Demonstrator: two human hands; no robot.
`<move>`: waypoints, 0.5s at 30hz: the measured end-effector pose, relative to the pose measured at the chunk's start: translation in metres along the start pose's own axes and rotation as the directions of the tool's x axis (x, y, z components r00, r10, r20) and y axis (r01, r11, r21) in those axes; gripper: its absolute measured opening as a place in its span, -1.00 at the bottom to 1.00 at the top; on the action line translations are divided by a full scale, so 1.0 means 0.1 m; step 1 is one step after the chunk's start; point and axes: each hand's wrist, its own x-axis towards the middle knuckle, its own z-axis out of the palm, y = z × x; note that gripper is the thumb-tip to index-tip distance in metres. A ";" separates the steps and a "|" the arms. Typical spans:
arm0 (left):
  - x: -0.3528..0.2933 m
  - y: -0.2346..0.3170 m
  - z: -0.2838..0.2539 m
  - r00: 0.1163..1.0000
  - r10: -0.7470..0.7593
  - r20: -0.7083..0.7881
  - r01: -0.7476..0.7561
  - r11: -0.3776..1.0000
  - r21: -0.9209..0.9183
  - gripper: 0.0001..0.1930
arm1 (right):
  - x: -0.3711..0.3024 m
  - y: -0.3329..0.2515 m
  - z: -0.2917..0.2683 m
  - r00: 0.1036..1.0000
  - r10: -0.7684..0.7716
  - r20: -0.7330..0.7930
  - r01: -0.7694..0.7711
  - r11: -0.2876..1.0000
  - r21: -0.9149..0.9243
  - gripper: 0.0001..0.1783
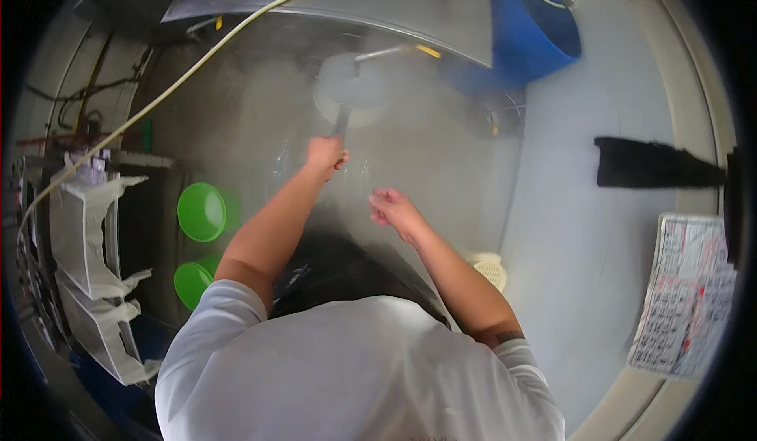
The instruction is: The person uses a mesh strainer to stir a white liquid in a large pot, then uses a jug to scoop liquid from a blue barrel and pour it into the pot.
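Note:
My left hand [326,156] is wrapped round a dark, straight handle [341,119] in front of me. The handle points away toward a pale round vessel [337,86], blurred by steam, so I cannot tell what is in it or whether the two are joined. Nearer to me and to the right, my right hand [394,211] hangs in the air with its fingers curled in. Nothing shows in it, and it touches nothing I can see. Just beyond the vessel, a metal pipe [382,53] ends in a yellow valve lever [428,51].
Steam hangs over the grey floor. Two green buckets [203,212] stand at left, beside white plastic crates [83,236]. A pale hose [189,74] crosses the upper left. Metal equipment [339,3] and a blue barrel [530,35] are ahead; a cream perforated piece [490,270] lies by my right forearm.

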 end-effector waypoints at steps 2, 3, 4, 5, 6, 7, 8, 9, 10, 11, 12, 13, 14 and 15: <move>0.01 0.03 0.04 0.999 -0.025 -0.026 0.025 1.000 0.001 -0.85 | 0.44 -0.17 0.20 1.000 0.031 -0.001 -0.031 0.999 -0.024 -0.66; 0.00 0.06 0.06 0.999 -0.039 -0.028 0.040 0.999 0.027 -0.82 | 0.62 -0.25 0.29 0.999 0.029 -0.044 -0.030 0.999 -0.018 -0.60; -0.01 0.07 0.05 0.998 -0.049 -0.040 0.050 0.999 0.013 -0.82 | 0.78 -0.30 0.37 0.996 0.028 -0.085 -0.029 1.000 -0.011 -0.55; -0.02 0.09 0.03 0.999 -0.019 -0.044 0.022 0.997 0.073 -0.81 | 0.91 -0.37 0.43 0.996 0.033 -0.077 -0.035 0.999 -0.025 -0.55; -0.03 0.12 0.03 0.999 0.011 -0.045 -0.005 0.991 0.134 -0.80 | 1.02 -0.42 0.49 0.994 0.094 -0.057 -0.085 0.985 0.149 -0.56; 0.00 0.10 0.03 0.998 0.006 -0.059 0.001 0.993 0.119 -0.80 | 1.12 -0.46 0.55 0.988 0.154 -0.023 -0.140 0.939 0.313 -0.57; 0.03 0.06 0.06 0.997 0.028 -0.078 -0.019 0.994 0.105 -0.80 | 1.20 -0.51 0.59 0.987 0.162 -0.014 -0.151 0.943 0.298 -0.57; 0.05 0.02 0.08 0.994 0.049 -0.096 -0.040 0.995 0.093 -0.79 | 1.27 -0.56 0.61 0.985 0.169 0.044 -0.172 0.896 0.408 -0.60; -0.03 0.07 0.14 0.994 0.061 -0.088 -0.042 0.980 0.195 -0.76 | 1.33 -0.59 0.58 0.981 0.170 0.088 -0.191 0.832 0.521 -0.63; 0.02 0.02 0.14 0.994 0.056 -0.090 -0.039 0.981 0.188 -0.76 | 1.47 -0.54 0.48 0.981 0.176 0.088 -0.195 0.835 0.515 -0.63; 0.07 -0.04 0.13 0.998 0.046 -0.037 -0.041 0.990 0.134 -0.73 | 1.60 -0.50 0.37 0.970 0.112 0.216 -0.210 0.833 0.511 -0.66; 0.04 -0.03 0.10 0.999 0.036 0.013 -0.037 0.996 0.080 -0.70 | 1.63 -0.53 0.34 0.938 0.051 0.344 -0.231 0.832 0.505 -0.69; -0.01 -0.03 0.08 0.999 0.031 0.007 -0.032 0.997 0.075 -0.70 | 1.64 -0.53 0.33 0.935 0.059 0.349 -0.239 0.833 0.499 -0.69; -0.06 -0.03 0.05 0.999 0.026 0.032 -0.028 0.997 0.068 -0.66 | 1.65 -0.53 0.31 0.958 0.100 0.269 -0.226 0.842 0.491 -0.72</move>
